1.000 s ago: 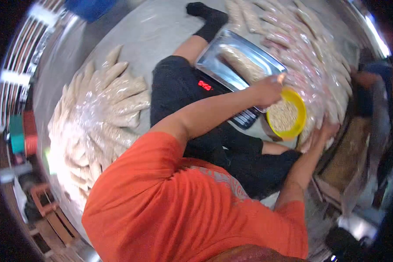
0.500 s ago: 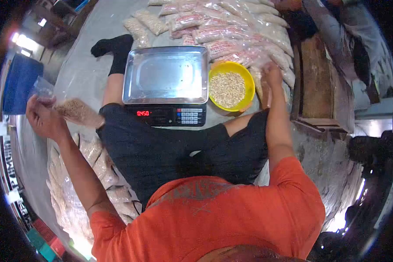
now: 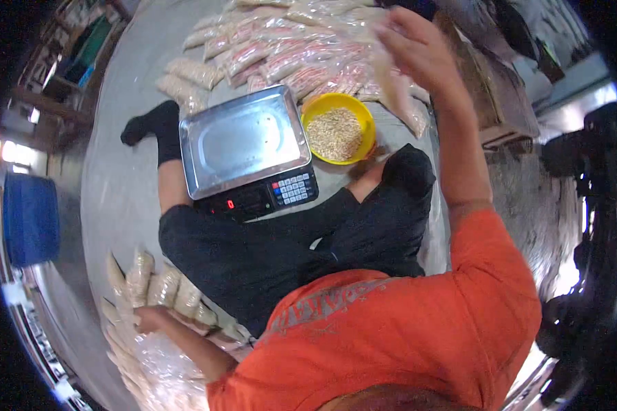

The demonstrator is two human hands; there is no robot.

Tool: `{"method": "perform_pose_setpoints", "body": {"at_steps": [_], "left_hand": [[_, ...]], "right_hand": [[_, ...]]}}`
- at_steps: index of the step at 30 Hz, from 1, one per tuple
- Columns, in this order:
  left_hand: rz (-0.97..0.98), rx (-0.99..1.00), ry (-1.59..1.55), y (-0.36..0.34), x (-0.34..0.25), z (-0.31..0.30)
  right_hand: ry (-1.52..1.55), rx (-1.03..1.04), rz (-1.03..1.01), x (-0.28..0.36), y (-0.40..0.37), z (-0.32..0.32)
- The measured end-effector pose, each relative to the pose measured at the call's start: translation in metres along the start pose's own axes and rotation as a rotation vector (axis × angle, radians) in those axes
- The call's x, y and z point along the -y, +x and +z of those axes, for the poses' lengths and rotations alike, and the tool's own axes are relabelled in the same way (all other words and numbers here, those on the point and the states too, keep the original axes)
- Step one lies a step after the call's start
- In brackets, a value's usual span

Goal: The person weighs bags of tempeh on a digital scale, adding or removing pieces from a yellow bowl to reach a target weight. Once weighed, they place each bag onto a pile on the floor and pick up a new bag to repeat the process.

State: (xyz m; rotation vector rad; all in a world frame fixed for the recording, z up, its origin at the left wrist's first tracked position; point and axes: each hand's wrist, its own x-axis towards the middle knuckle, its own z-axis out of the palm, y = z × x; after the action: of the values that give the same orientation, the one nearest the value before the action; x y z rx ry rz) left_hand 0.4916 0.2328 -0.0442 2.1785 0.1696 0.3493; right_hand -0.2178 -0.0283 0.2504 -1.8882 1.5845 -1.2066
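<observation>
My right hand (image 3: pixel 421 55) is raised at the upper right, blurred, with its fingers closed on the top of a clear plastic bag (image 3: pixel 406 109) with pale contents that hangs below it. At the lower left, my left hand (image 3: pixel 152 319) rests among filled clear bags (image 3: pixel 163 284); its fingers are partly hidden. Between my legs stands a digital scale (image 3: pixel 291 190) with a bare steel tray (image 3: pixel 243 140) and a red display reading 0. Beside it sits a yellow bowl (image 3: pixel 371 130) of pale grains or nuts (image 3: pixel 334 134).
A large heap of filled bags (image 3: pixel 288 58), some with red print, lies beyond the scale. A wooden box (image 3: pixel 490 96) stands at the right, near another person's legs. A blue container (image 3: pixel 31 219) is at the far left.
My left hand has moved down to the left pile with the filled bag it carried. My right hand has risen, lifting a bag. The scale display went from 0.450 to 0; my view has turned.
</observation>
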Motion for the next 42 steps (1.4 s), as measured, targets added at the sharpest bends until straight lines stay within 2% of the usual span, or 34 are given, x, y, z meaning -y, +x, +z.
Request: {"method": "perform_pose_setpoints", "body": {"at_steps": [1, 2, 4, 6, 7, 8, 9, 10, 12, 14, 15, 16, 18, 19, 20, 21, 22, 23, 24, 25, 26, 27, 29, 31, 32, 33, 34, 36, 38, 40, 42], "left_hand": [[0.305, -0.121, 0.286, -0.039, -0.021, -0.014], [0.493, -0.087, 0.298, -0.004, 0.04, 0.042], [0.702, 0.657, 0.219, -0.077, 0.007, 0.025], [0.518, 1.063, 0.063, -0.178, -0.063, -0.028], [0.616, 1.0, 0.183, -0.198, -0.075, -0.041], [0.611, 0.991, 0.184, -0.204, -0.082, -0.046], [0.727, 0.993, 0.186, -0.207, -0.086, -0.051], [0.835, 0.991, 0.198, -0.209, -0.086, -0.058], [0.827, 0.986, 0.256, -0.211, -0.084, -0.058], [0.88, 0.974, 0.235, -0.209, -0.082, -0.053], [0.882, 0.947, 0.29, -0.212, -0.085, -0.056], [0.886, 0.922, 0.344, -0.221, -0.087, -0.061], [1.031, 0.797, 0.378, -0.235, -0.078, -0.062], [1.185, 0.784, 0.458, -0.261, -0.092, -0.081], [1.33, 0.759, 0.556, -0.292, -0.112, -0.101], [1.287, 1.124, 0.39, -0.309, -0.121, -0.103], [1.208, 1.478, 0.204, -0.326, -0.125, -0.104], [0.875, 1.827, 0.039, -0.354, -0.111, -0.104], [0.485, 2.18, -0.299, -0.379, -0.09, -0.1], [0.901, 2.167, -0.157, -0.404, -0.111, -0.106], [1.222, 2.131, -0.225, -0.425, -0.132, -0.108], [1.545, 2.07, -0.296, -0.446, -0.146, -0.105], [1.864, 2.057, -0.289, -0.491, -0.16, -0.075], [1.763, 2.075, -0.327, -0.518, -0.19, -0.06], [1.698, 1.821, -0.508, -0.534, -0.191, -0.048], [1.615, 1.564, -0.665, -0.544, -0.192, -0.036], [1.617, 1.56, -0.66, -0.545, -0.199, -0.028], [1.81, 0.981, -0.354, -0.547, -0.214, -0.015], [1.781, 1.048, -0.255, -0.545, -0.221, -0.002], [1.753, 1.115, -0.167, -0.546, -0.221, -0.001], [1.648, 1.146, -0.155, -0.547, -0.218, -0.001]], "right_hand": [[0.115, 0.022, 0.115, 0.02, 0.004, 0.015], [0.263, 0.074, 0.135, 0.027, 0.009, 0.029], [0.427, 0.133, 0.139, 0.034, 0.019, 0.053], [0.503, 0.009, 0.127, 0.027, 0.02, 0.081], [0.568, -0.077, 0.154, 0.02, 0.012, 0.101], [0.578, -0.038, 0.256, 0.006, 0.006, 0.114], [0.586, 0.009, 0.363, -0.011, 0.0, 0.13], [0.59, 0.036, 0.371, -0.041, -0.01, 0.152], [0.595, 0.15, 0.382, -0.105, -0.029, 0.192], [0.25, 0.41, 0.283, -0.153, -0.034, 0.188], [-0.298, 0.245, -0.213, -0.198, -0.027, 0.184], [-0.332, 0.272, 0.06, -0.237, -0.008, 0.171], [-0.325, 0.138, 0.321, -0.254, 0.015, 0.125], [-0.498, -0.106, 0.081, -0.324, 0.02, 0.119], [-0.575, -0.072, 0.074, -0.368, 0.018, 0.106], [-0.652, -0.039, 0.065, -0.41, 0.016, 0.094], [-0.619, 0.012, 0.13, -0.409, 0.011, 0.09], [-0.539, 0.045, 0.196, -0.388, 0.009, 0.092], [-0.468, 0.07, 0.262, -0.355, 0.009, 0.092], [-0.43, 0.097, 0.327, -0.334, 0.013, 0.09], [-0.41, 0.123, 0.382, -0.319, 0.017, 0.087], [-0.48, 0.159, 0.416, -0.345, 0.022, 0.085], [-0.506, 0.156, 0.385, -0.368, 0.018, 0.083], [-0.573, 0.18, 0.199, -0.398, 0.022, 0.075], [-0.608, 0.186, 0.105, -0.394, 0.023, 0.071], [-0.599, 0.222, 0.102, -0.389, 0.019, 0.063], [-0.59, 0.259, 0.099, -0.366, 0.014, 0.059], [-0.54, 0.236, 0.097, -0.325, 0.005, 0.06], [-0.49, 0.209, 0.104, -0.32, 0.001, 0.062], [-0.613, 0.216, 0.093, -0.331, 0.007, 0.068], [-0.622, 0.175, 0.089, -0.374, 0.011, 0.078]]}}
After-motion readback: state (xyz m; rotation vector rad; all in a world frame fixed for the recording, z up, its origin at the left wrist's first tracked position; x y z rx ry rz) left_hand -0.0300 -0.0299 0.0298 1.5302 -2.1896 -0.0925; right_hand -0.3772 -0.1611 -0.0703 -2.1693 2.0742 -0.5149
